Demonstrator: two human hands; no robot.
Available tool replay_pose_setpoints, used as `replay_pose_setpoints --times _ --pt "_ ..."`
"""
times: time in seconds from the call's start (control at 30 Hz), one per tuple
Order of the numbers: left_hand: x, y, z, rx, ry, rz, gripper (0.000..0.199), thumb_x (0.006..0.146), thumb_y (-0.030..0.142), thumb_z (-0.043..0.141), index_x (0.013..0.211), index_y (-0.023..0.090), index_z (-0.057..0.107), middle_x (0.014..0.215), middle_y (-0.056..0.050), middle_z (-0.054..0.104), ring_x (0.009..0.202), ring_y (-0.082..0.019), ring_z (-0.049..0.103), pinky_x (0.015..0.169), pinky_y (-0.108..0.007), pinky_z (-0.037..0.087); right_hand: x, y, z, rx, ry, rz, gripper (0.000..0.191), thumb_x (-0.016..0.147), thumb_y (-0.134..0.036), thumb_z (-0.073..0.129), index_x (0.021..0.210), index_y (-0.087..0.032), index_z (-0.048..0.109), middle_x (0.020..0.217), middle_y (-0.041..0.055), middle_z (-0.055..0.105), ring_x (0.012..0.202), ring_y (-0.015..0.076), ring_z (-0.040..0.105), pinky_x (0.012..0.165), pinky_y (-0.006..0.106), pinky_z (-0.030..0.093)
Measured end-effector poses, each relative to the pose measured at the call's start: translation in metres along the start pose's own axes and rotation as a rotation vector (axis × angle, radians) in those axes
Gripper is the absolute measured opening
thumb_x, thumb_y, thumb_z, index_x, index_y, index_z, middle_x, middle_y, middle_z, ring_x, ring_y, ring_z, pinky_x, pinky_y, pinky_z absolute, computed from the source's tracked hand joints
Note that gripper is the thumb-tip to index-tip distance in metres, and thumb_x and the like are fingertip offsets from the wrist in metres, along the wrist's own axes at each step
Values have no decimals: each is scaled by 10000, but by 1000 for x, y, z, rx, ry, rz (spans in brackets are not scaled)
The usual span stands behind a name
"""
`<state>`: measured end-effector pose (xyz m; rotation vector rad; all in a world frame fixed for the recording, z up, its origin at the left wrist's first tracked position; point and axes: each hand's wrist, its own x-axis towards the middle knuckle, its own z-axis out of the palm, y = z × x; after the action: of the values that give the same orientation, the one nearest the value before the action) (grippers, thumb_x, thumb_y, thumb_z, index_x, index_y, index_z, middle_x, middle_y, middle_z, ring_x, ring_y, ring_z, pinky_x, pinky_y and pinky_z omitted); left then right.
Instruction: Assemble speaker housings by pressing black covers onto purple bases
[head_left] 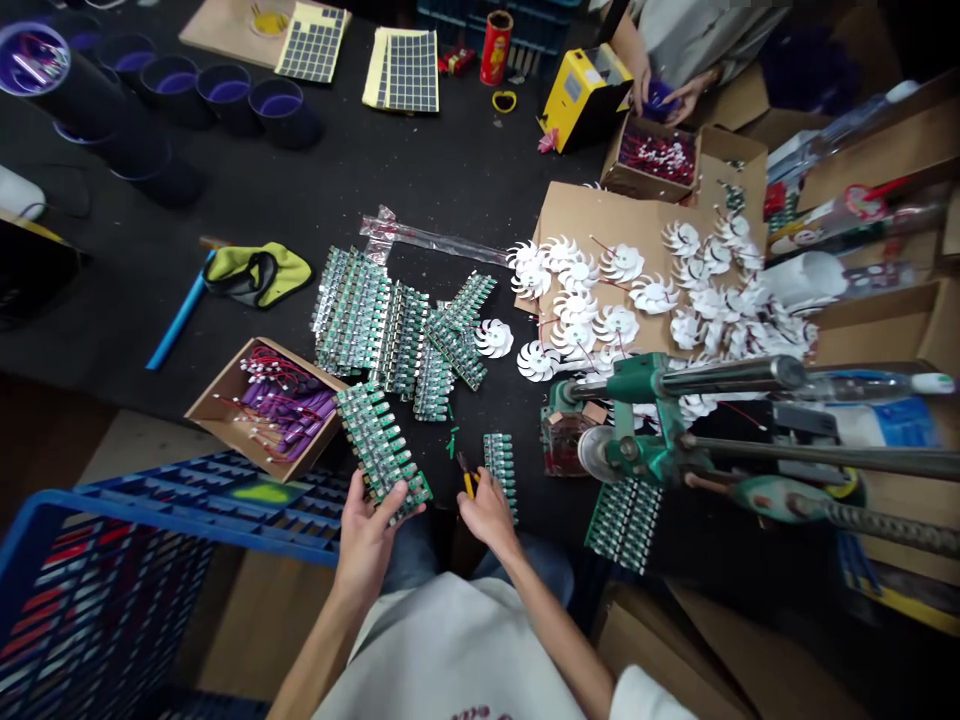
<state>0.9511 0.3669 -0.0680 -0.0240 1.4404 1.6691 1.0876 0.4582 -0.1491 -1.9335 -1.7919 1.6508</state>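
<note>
- Shirt (450,650): short-sleeved T-shirt, off-white, loose fit.
- Print (480,714): dark red marking on shirt front, cut off by lower frame edge; unreadable.
- Right sleeve (645,697): white, wide opening, looks brighter than shirt front.
- Jeans (529,565): blue denim, both legs showing beyond shirt.
- Left hand (365,545): bare.
- Right hand (489,515): bare.

Soft, even light across the bench here, only faint shadows, a little glare winking off the metal strips (367,320), and look, the blue crate (172,522) bows at the frame's edge while the corners sink dim.
</note>
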Motion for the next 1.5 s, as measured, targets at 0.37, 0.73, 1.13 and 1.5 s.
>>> replay_pose_setpoints --times 0.37,0.73,1.13,1.5 --pt "-14 8 4 130 -92 39 425 709 258 764 1083 214 566 1008 -36 666 845 -161 622 674 -260 573 -112 -29 -65 224 -472 -203 396 711 -159 498 1093 -252 539 916 -15 555 788 137 504 717 259 377" --pt "-19 12 6 139 -140 32 373 738 243 742 1057 211 551 920 -11 653 747 -133 597 580 -237 557 -105 -39 -65 219 -506 -179 286 653 -126 485 921 -216 529 735 -56 479 677 107 424 611 244 308" --pt "-22 15 7 -7 -193 -109 417 688 248 783 1041 194 566 823 -6 646 644 -117 596 530 -224 529 -105 -32 -61 507 -785 -24 332 511 -139 469 831 -188 547 614 -56 418 480 72 306 437 206 228" --pt "-5 27 -36 353 -112 43 497 752 269 733 1213 276 546 1271 16 581 1196 -137 493 953 -161 419 -6 -1 30 15 -24 -20 507 669 -281 484 1160 -154 499 1064 134 561 931 271 572 828 410 420"
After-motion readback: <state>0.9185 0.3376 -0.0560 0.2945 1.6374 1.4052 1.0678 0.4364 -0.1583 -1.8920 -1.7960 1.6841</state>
